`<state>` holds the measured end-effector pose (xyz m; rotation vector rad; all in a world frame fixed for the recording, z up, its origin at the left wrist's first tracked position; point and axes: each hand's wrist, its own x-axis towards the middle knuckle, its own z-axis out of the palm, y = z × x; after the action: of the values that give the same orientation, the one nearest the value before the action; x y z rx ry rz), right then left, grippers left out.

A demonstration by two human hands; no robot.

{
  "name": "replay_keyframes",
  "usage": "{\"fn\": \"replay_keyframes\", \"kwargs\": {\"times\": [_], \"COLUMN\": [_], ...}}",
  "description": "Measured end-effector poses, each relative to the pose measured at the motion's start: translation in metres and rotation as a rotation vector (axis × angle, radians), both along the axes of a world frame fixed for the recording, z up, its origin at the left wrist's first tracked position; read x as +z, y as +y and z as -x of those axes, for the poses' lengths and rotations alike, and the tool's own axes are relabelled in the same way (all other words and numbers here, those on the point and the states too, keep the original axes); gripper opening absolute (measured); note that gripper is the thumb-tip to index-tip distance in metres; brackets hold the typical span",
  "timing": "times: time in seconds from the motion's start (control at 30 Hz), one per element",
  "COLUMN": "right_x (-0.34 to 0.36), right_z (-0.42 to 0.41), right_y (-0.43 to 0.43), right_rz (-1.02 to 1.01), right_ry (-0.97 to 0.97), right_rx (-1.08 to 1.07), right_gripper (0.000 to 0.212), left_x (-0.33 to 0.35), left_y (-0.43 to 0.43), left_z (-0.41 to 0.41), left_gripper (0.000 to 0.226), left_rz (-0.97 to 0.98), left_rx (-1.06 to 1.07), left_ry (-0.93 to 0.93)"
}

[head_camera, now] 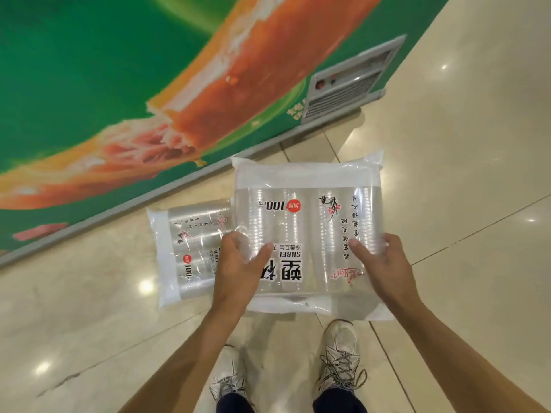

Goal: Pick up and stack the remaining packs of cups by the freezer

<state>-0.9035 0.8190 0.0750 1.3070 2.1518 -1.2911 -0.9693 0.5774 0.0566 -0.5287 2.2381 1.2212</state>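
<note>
**Over the floor tiles: cup pack held in both hands**

Above the pale tiled floor [447,174], just ahead of your shoes [340,353], you hold a clear bag of stacked plastic cups [307,234] flat and level. Your left hand [238,272] takes its near-left corner at about 8 o'clock on the pack, thumb on top, fingers curled under. Your right hand [384,263] takes the near-right side at about 4 o'clock, thumb on the film, the other fingers wrapped round the edge. Both grips are closed on the pack, not wide.

A second pack of cups [190,248] lies on the floor at 9 o'clock from the one you hold; the held bag overlaps its right edge in view, and whether they touch cannot be told. At 11 o'clock runs a green and orange printed panel [119,99] with a grey vent [348,84] low on it at about 12 o'clock.

To handle this well, I judge:
- Keep the pack level; the cup stacks inside look loose and could shift toward the far end.
- Hold by the cup stacks, not the slack film, which would likely slip or stretch.
- Keep thumb pressure light, since thin cups probably crush easily.
- Mind the floor pack near your left foot.
</note>
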Motion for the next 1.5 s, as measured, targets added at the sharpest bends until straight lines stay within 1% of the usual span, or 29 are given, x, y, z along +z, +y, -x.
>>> {"fn": "replay_keyframes", "kwargs": {"times": [0.03, 0.07, 0.13, 0.17, 0.27, 0.37, 0.4, 0.47, 0.5, 0.67, 0.77, 0.8, 0.83, 0.9, 0.93, 0.97, 1.0, 1.03, 1.1, 1.13, 1.17, 1.23, 1.27, 1.33, 1.4, 1.47, 1.5], "right_x": [0.026, 0.051, 0.103, 0.128, 0.210, 0.290, 0.315, 0.364, 0.388, 0.496, 0.544, 0.558, 0.568, 0.590, 0.603, 0.617, 0.633, 0.643, 0.662, 0.669, 0.673, 0.682, 0.684, 0.688, 0.688, 0.687, 0.688], "right_z": [0.008, 0.014, 0.029, 0.034, 0.048, 0.051, 0.048, 0.045, 0.045, 0.062, 0.075, 0.080, 0.085, 0.090, 0.089, 0.087, 0.084, 0.083, 0.077, 0.072, 0.069, 0.057, 0.048, 0.025, -0.002, -0.031, -0.047], "right_y": [-0.003, -0.006, -0.014, -0.018, -0.035, -0.058, -0.066, -0.080, -0.089, -0.127, -0.159, -0.171, -0.185, -0.218, -0.237, -0.258, -0.278, -0.297, -0.336, -0.356, -0.377, -0.419, -0.439, -0.477, -0.512, -0.547, -0.564], "right_rz": [0.005, 0.013, 0.026, 0.022, 0.024, 0.033, 0.034, 0.049, 0.067, 0.126, 0.164, 0.191, 0.232, 0.293, 0.334, 0.373, 0.401, 0.432, 0.476, 0.494, 0.519, 0.551, 0.568, 0.602, 0.598, 0.582, 0.577], "right_ry": [0.022, 0.037, 0.077, 0.102, 0.116, 0.163, 0.180, 0.230, 0.267, 0.408, 0.473, 0.472, 0.483, 0.477, 0.474, 0.487, 0.487, 0.498, 0.497, 0.504, 0.521, 0.536, 0.545, 0.560, 0.565, 0.544, 0.532], "right_rx": [-0.001, 0.007, 0.047, 0.076, 0.137, 0.188, 0.200, 0.223, 0.232, 0.362, 0.506, 0.553, 0.601, 0.699, 0.753, 0.809, 0.859, 0.910, 1.052, 1.110, 1.158, 1.257, 1.304, 1.401, 1.509, 1.606, 1.659], "right_gripper": [0.093, 0.090, 0.078, 0.077, 0.091, 0.089, 0.086, 0.069, 0.059, 0.030, 0.023, 0.024, 0.030, 0.052, 0.054, 0.047, 0.036, 0.027, 0.023, 0.023, 0.022, 0.023, 0.026, 0.036, 0.041, 0.051, 0.054], "left_x": [0.026, 0.052, 0.105, 0.132, 0.213, 0.292, 0.316, 0.365, 0.388, 0.500, 0.556, 0.573, 0.588, 0.611, 0.618, 0.627, 0.634, 0.643, 0.661, 0.667, 0.675, 0.686, 0.689, 0.696, 0.696, 0.696, 0.692], "left_y": [-0.004, -0.008, -0.019, -0.024, -0.043, -0.067, -0.076, -0.092, -0.101, -0.141, -0.172, -0.183, -0.197, -0.225, -0.241, -0.256, -0.270, -0.282, -0.303, -0.313, -0.322, -0.342, -0.351, -0.368, -0.385, -0.397, -0.404], "left_z": [0.004, 0.007, 0.012, 0.013, 0.010, 0.001, -0.003, -0.011, -0.014, -0.021, -0.039, -0.046, -0.056, -0.081, -0.094, -0.109, -0.123, -0.137, -0.166, -0.180, -0.195, -0.225, -0.242, -0.277, -0.313, -0.353, -0.374], "left_gripper": [0.049, 0.049, 0.049, 0.049, 0.049, 0.048, 0.051, 0.054, 0.054, 0.055, 0.051, 0.051, 0.051, 0.057, 0.065, 0.075, 0.080, 0.080, 0.065, 0.063, 0.066, 0.075, 0.075, 0.067, 0.063, 0.063, 0.068], "left_rz": [0.003, 0.006, -0.001, -0.005, -0.039, -0.048, -0.050, -0.060, -0.060, -0.046, -0.022, -0.016, -0.016, -0.026, -0.022, -0.019, -0.022, -0.020, 0.010, 0.034, 0.054, 0.079, 0.086, 0.115, 0.125, 0.132, 0.137], "left_rx": [0.018, 0.036, 0.078, 0.096, 0.168, 0.216, 0.228, 0.250, 0.260, 0.381, 0.477, 0.513, 0.561, 0.654, 0.701, 0.746, 0.797, 0.851, 0.961, 1.018, 1.070, 1.158, 1.211, 1.313, 1.419, 1.485, 1.504], "left_ry": [0.019, 0.040, 0.078, 0.088, 0.120, 0.173, 0.174, 0.182, 0.198, 0.308, 0.371, 0.386, 0.397, 0.409, 0.403, 0.414, 0.425, 0.434, 0.454, 0.473, 0.481, 0.495, 0.509, 0.553, 0.573, 0.590, 0.600]}}
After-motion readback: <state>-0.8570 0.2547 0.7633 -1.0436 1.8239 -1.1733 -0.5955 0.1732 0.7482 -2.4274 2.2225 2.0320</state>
